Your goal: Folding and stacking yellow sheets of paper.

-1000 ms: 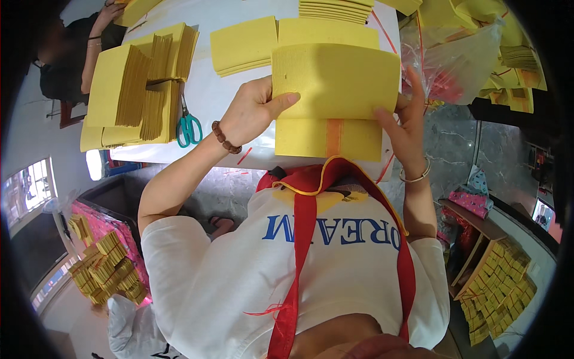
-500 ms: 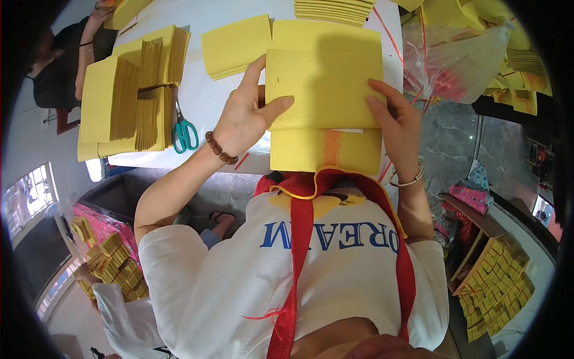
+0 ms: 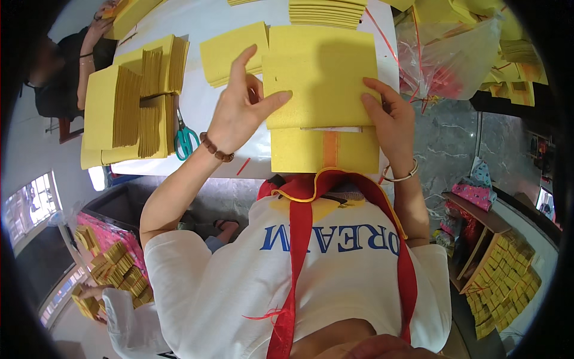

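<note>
Yellow sheet: right between the grips, long axis running across from one to the other, neither clearly nearer!
Sheet's look: plain, matt, shadow over its right part, small dark fleck toward the left.
Left grip: spread wide, index finger up, thumb over the sheet's edge, nothing clasped.
Right grip: fingertips close together at the opposite edge; can't tell if they pinch.
Bodyward of both: orange strip.
Left of left grip: teal scissors on the white bench.
</note>
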`<state>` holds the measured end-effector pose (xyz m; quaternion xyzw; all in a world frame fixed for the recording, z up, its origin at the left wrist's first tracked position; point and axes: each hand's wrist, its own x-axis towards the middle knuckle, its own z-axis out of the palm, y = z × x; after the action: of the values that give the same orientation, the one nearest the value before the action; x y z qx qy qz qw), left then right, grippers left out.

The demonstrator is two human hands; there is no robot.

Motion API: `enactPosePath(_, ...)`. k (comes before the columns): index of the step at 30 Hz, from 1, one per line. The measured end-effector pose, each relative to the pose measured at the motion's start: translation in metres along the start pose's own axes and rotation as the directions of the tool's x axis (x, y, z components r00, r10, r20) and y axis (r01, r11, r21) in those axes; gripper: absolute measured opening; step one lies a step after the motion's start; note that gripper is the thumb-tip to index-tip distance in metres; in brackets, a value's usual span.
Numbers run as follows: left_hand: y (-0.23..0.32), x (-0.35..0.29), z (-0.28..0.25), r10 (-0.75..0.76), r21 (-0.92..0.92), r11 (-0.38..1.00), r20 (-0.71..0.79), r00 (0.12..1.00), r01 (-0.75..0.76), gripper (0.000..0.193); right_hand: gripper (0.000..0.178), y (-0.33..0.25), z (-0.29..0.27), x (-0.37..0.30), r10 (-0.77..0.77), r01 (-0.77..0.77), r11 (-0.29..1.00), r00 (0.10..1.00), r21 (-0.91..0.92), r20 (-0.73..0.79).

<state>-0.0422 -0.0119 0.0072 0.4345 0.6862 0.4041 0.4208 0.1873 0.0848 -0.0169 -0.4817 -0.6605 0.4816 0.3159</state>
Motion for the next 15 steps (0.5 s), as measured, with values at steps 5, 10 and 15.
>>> enactPosePath(5,0.037,0.005,0.006,0.742,0.672,0.426,0.123,0.659,-0.606,0.048,0.029,-0.007,-0.001,0.000,0.000,0.001,0.994,1.000,-0.111,0.010)
enactPosePath(10,0.018,0.005,0.055,0.630,0.629,0.434,0.299,0.716,-0.645,0.045,0.028,0.001,0.001,0.001,-0.058,0.058,0.996,0.998,-0.067,-0.010)
enactPosePath(15,0.008,0.004,0.057,0.580,0.647,0.454,0.308,0.754,-0.613,0.048,0.028,-0.004,-0.001,-0.001,-0.002,0.009,0.996,0.997,-0.087,0.079)
